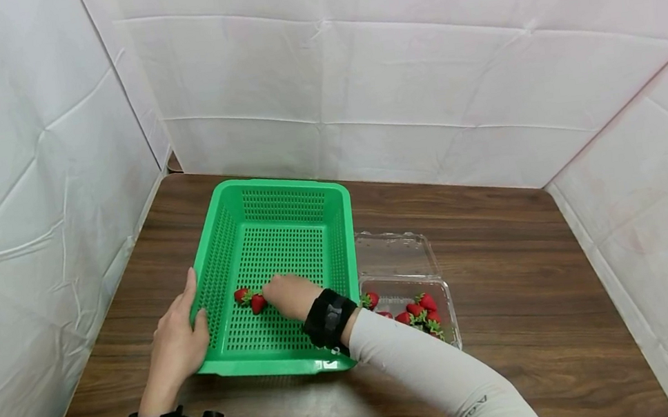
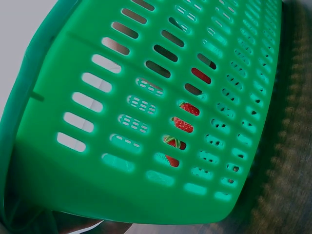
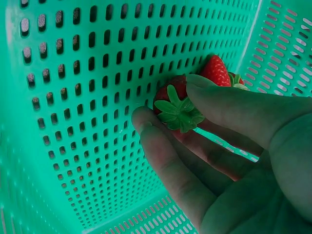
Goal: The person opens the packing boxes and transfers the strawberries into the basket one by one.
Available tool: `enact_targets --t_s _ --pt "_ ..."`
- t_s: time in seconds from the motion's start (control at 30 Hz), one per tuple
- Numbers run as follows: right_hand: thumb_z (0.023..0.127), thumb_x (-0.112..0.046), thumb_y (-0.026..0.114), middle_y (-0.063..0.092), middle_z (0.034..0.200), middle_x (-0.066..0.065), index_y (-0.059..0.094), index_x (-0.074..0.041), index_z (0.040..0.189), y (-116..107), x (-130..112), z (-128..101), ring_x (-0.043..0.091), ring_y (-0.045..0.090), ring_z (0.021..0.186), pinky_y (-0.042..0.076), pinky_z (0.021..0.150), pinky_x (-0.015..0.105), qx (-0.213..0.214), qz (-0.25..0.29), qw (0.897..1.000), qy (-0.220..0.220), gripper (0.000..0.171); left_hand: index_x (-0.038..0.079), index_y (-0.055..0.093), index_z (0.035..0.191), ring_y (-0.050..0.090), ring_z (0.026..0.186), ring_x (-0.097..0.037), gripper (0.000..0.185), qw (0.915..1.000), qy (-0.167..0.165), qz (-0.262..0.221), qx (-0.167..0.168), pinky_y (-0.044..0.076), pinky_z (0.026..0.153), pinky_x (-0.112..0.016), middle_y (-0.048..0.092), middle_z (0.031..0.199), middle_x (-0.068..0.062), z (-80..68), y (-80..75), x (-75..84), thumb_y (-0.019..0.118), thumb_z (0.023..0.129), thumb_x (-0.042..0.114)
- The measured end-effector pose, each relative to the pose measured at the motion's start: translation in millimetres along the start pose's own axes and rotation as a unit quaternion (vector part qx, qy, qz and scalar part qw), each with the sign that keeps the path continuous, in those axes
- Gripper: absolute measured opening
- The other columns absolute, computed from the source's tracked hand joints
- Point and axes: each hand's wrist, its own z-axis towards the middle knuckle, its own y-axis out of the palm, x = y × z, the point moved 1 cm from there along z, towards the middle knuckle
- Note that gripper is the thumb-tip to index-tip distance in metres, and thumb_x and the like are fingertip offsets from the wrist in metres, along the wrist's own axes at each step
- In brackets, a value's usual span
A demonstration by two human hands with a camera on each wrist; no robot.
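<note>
The left hand [image 1: 177, 344] grips the near left wall of the green perforated basket [image 1: 282, 197] on the wooden worktop [image 1: 535, 267]. Inside the basket, the right hand [image 1: 290, 296] pinches a strawberry [image 3: 171, 97] on the floor, just beside a second strawberry [image 1: 241, 294]. Right of the basket lies an open clear clamshell [image 1: 398, 253] holding more strawberries [image 1: 423, 310].

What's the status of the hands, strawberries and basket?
Left hand grips green perforated plastic basket rim. Right hand pinches red strawberry on basket floor, second strawberry alongside. More in clear plastic clamshell. Nothing obstructing.
</note>
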Motion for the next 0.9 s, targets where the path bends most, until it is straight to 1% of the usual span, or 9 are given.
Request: enact_targets --t_s 0.1,0.27,0.57,0.7,0.73,0.77,0.9 --pt "0.095 -0.002 0.056 0.068 0.094 0.003 0.068 -0.011 0.096 0.1 0.0 0.1 0.012 0.060 0.076 0.041 0.061 0.023 -0.002 0.005 1.000 0.002 0.014 0.015 0.008 0.157 0.048 0.120 -0.056 0.070 1.0000 0.001 0.001 0.001 0.043 0.088 -0.067 0.036 0.147 -0.035 0.0 0.0 0.1 0.044 0.098 0.003" --pt "0.095 -0.002 0.056 0.069 0.097 0.002 0.069 -0.012 0.096 -0.7 -0.9 -1.1 0.011 0.063 0.081 0.043 0.063 0.021 -0.001 -0.003 1.000 0.001 0.016 0.016 0.008 0.157 0.047 0.120 -0.055 0.070 1.0000 -0.001 0.001 0.001 0.043 0.088 -0.067 0.035 0.147 -0.034 0.1 -0.2 0.5 0.044 0.099 0.004" --pt "0.094 -0.002 0.058 0.070 0.102 0.001 0.070 -0.013 0.099 -0.3 -0.9 -3.1 0.013 0.065 0.092 0.050 0.073 0.022 0.005 -0.016 1.000 0.002 0.018 0.015 0.007 0.157 0.047 0.120 -0.056 0.069 1.0000 0.001 0.000 0.001 0.043 0.087 -0.067 0.035 0.147 -0.034 -0.7 -0.2 0.7 0.044 0.099 0.004" --pt "0.095 -0.003 0.058 0.069 0.099 0.002 0.069 -0.012 0.100 -3.6 -0.3 -6.0 0.013 0.064 0.090 0.049 0.073 0.021 0.000 -0.013 1.000 -0.003 0.015 0.015 0.008 0.157 0.049 0.118 -0.055 0.069 1.0000 0.004 0.001 0.002 0.044 0.086 -0.066 0.037 0.146 -0.034 -0.7 -0.1 0.5 0.044 0.099 0.004" --pt "0.095 -0.004 0.058 0.068 0.098 0.002 0.068 -0.011 0.100 -4.5 0.1 -6.8 0.013 0.064 0.087 0.049 0.071 0.021 -0.004 -0.009 1.000 -0.002 0.014 0.015 0.008 0.157 0.050 0.117 -0.055 0.069 1.0000 0.004 0.002 0.003 0.044 0.085 -0.066 0.037 0.146 -0.034 -0.6 -0.2 0.6 0.044 0.099 0.004" --pt "0.094 -0.003 0.059 0.067 0.096 0.002 0.068 -0.012 0.099 0.9 3.6 -3.6 0.012 0.062 0.084 0.047 0.069 0.021 0.004 -0.006 1.000 -0.009 0.013 0.015 0.008 0.157 0.050 0.117 -0.055 0.069 1.0000 0.004 0.002 0.002 0.044 0.085 -0.066 0.037 0.146 -0.034 -0.6 -0.3 0.6 0.044 0.099 0.004" --pt "0.094 -0.003 0.059 0.066 0.094 0.003 0.067 -0.011 0.099 -1.2 6.0 -2.8 0.011 0.060 0.080 0.045 0.066 0.020 0.001 -0.005 1.000 -0.010 0.012 0.015 0.008 0.157 0.050 0.117 -0.055 0.069 1.0000 0.002 0.003 0.001 0.044 0.086 -0.066 0.037 0.147 -0.034 -0.3 -0.7 1.3 0.044 0.099 0.004"
